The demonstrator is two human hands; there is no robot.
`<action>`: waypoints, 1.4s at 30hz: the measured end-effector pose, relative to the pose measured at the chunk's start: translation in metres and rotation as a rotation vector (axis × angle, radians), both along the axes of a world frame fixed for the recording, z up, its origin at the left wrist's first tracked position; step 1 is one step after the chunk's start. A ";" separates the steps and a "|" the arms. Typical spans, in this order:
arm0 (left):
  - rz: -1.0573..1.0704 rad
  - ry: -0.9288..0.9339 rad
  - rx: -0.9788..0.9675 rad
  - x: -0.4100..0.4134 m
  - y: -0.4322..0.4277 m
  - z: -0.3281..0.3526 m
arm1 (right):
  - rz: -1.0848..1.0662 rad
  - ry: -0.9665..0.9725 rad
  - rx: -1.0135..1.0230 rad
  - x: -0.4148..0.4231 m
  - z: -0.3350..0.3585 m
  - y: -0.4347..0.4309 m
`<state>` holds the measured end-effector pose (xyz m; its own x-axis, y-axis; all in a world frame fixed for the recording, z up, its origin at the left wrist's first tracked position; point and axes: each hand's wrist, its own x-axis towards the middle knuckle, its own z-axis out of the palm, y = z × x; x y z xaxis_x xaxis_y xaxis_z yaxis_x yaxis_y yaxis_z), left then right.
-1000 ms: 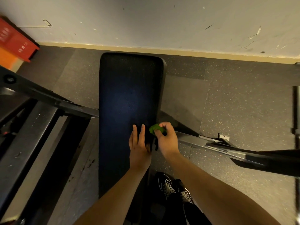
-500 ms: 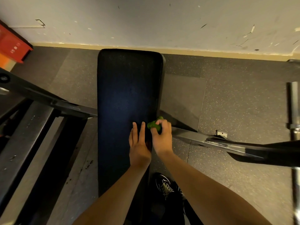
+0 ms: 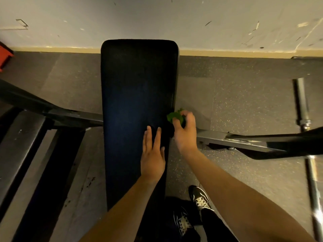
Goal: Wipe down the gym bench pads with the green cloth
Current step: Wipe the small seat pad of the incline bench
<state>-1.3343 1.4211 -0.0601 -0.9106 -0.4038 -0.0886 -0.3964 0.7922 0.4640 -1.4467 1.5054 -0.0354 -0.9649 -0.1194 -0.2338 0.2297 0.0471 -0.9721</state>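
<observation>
standing just right of the bench pad [image 3: 132,84], shoes [image 3: 201,201] at bottom of frame on the speckled floor [image 3: 244,95]. pressing left hand [image 3: 152,154] flat on the pad near its right edge, fingers straight, gripping nothing; judged a brace for the forward lean. holding green cloth [image 3: 173,116] bunched in right hand [image 3: 185,131], fingers curled round it, at the pad's right edge and seemingly touching it, above the grey frame bar [image 3: 244,140]; judged wadded small to put pressure on the side face. seeing no smears on the dark top surface up to its rounded far end by the wall [image 3: 157,18]; cannot tell wiped from unwiped. noting barbell [image 3: 302,102] on floor at far right. containers: only a red object [image 3: 4,56] cut off at upper left edge, maybe a box; contents hidden.
</observation>
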 end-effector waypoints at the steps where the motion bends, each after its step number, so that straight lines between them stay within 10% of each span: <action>1: -0.010 -0.002 -0.022 0.001 -0.001 -0.001 | 0.004 -0.007 -0.004 -0.004 0.001 -0.004; 19: 0.011 -0.063 -0.013 0.052 -0.001 -0.038 | 0.008 -0.220 0.179 0.115 -0.078 0.003; 26: 0.092 -0.016 -0.029 0.066 0.017 -0.048 | -0.100 -0.137 -0.043 0.072 -0.054 -0.001; 42: 0.164 -0.096 0.061 0.118 0.034 -0.078 | 0.311 -0.318 0.204 0.187 -0.121 0.048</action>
<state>-1.2161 1.4548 -0.1378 -0.8190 -0.5375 -0.2007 -0.5628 0.6846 0.4632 -1.2598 1.5535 -0.1564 -0.7677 -0.3120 -0.5598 0.4583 0.3434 -0.8198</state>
